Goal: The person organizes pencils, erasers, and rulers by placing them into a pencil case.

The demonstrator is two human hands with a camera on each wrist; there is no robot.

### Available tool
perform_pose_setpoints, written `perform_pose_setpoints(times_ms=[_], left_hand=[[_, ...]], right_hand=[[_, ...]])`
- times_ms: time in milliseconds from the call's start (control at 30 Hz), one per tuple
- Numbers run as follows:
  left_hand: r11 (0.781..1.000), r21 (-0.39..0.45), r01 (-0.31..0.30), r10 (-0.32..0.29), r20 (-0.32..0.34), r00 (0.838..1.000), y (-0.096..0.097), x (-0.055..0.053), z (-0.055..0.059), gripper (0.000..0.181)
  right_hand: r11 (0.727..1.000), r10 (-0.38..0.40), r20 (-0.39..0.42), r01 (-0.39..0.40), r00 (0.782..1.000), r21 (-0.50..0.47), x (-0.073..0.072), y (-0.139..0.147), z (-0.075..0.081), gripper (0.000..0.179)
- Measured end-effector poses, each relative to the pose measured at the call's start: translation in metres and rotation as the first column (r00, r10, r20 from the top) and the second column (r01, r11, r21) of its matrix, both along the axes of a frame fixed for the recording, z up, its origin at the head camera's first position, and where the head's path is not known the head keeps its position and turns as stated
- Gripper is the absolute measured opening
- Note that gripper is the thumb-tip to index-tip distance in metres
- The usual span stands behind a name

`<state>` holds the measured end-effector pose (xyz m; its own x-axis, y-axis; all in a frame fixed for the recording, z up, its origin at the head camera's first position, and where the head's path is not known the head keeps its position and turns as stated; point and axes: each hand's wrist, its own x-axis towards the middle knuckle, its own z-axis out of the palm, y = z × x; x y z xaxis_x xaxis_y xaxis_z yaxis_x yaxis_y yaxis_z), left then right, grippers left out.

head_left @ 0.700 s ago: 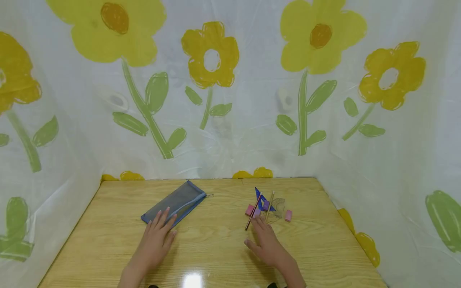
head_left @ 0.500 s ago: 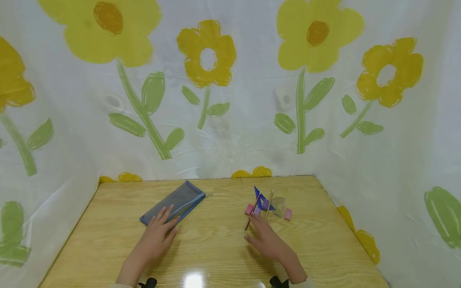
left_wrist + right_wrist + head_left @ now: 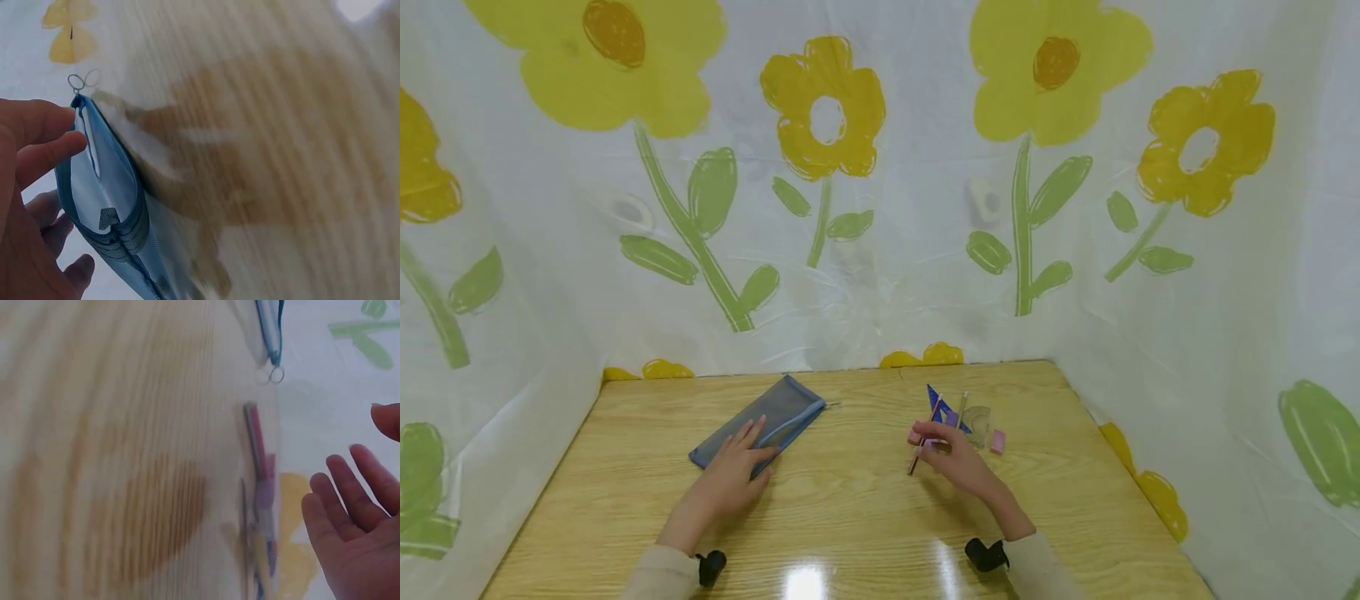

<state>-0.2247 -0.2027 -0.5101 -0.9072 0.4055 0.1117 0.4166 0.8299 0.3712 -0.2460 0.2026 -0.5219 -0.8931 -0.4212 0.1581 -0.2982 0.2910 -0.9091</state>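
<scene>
My left hand (image 3: 730, 479) lies over the near side of a blue mesh zip pouch (image 3: 766, 406), fingers extended. In the left wrist view, its fingers are beside the zip of the pouch (image 3: 128, 215), which has a metal ring (image 3: 75, 82) at its far end. My right hand (image 3: 966, 467) is held above a small pile of stationery, fingers loosely bent and grasping nothing. Under and beyond it are a red pencil (image 3: 936, 407), a tan pencil (image 3: 963, 404), a blue set square (image 3: 934, 395), a clear protractor (image 3: 981, 422) and a purple block (image 3: 951, 418).
Right of the pile lies a pink block (image 3: 997, 442), and another pink block (image 3: 913, 437) is partly hidden by the right hand. All rest on a wood-grain table (image 3: 850, 517). A flower-printed cloth (image 3: 887, 250) hangs behind and at the sides.
My right hand has lifted and turned over the pile, its fingers bending and spreading from the thumb. The left hand has slid slightly forward on the pouch. The head view has shifted a little.
</scene>
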Motion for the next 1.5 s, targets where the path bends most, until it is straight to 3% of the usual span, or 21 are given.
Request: perform_pose_setpoints(times_ms=[67, 267, 500, 733, 867, 1067, 1233, 1400, 1500], left_hand=[[1.0, -0.009, 0.002, -0.002, 0.003, 1.0, -0.001, -0.003, 0.0, 0.037], [0.999, -0.033, -0.016, 0.017, 0.029, 0.999, -0.002, -0.012, -0.003, 0.039], [1.0, -0.004, -0.024, 0.024, 0.05, 0.998, -0.003, -0.017, -0.002, 0.045], [0.993, 0.111, -0.033, 0.025, 0.074, 0.997, 0.003, -0.013, 0.008, 0.047], [0.972, 0.227, -0.057, 0.033, 0.111, 0.993, 0.005, -0.012, 0.011, 0.046], [0.877, 0.456, -0.147, 0.055, 0.209, 0.976, 0.003, -0.01, 0.015, 0.042], [0.799, 0.564, -0.21, 0.084, 0.241, 0.967, 0.001, -0.005, 0.023, 0.041], [0.699, 0.683, -0.212, 0.057, 0.242, 0.969, 0.003, 0.002, 0.031, 0.042], [0.644, 0.734, -0.217, 0.034, 0.256, 0.966, 0.005, 0.006, 0.03, 0.044]], right_hand=[[1.0, -0.003, -0.019, 0.002, 1.0, -0.017, -0.007, 0.003, -0.002, 0.041], [0.996, -0.067, -0.103, 0.073, 0.992, 0.056, -0.026, 0.006, -0.007, 0.038], [0.987, -0.114, -0.075, 0.122, 0.991, 0.106, -0.044, 0.007, -0.005, 0.041], [0.979, -0.095, -0.086, 0.109, 0.992, 0.173, -0.055, 0.008, -0.007, 0.044], [0.976, -0.1, -0.096, 0.116, 0.99, 0.186, -0.061, 0.01, -0.011, 0.042], [0.964, -0.114, -0.135, 0.143, 0.984, 0.224, -0.07, 0.01, -0.014, 0.04], [0.95, -0.106, -0.15, 0.145, 0.983, 0.276, -0.074, 0.011, -0.016, 0.041], [0.936, -0.101, -0.189, 0.158, 0.977, 0.315, -0.077, 0.012, -0.017, 0.041], [0.928, -0.086, -0.211, 0.156, 0.974, 0.338, -0.077, 0.01, -0.019, 0.043]])
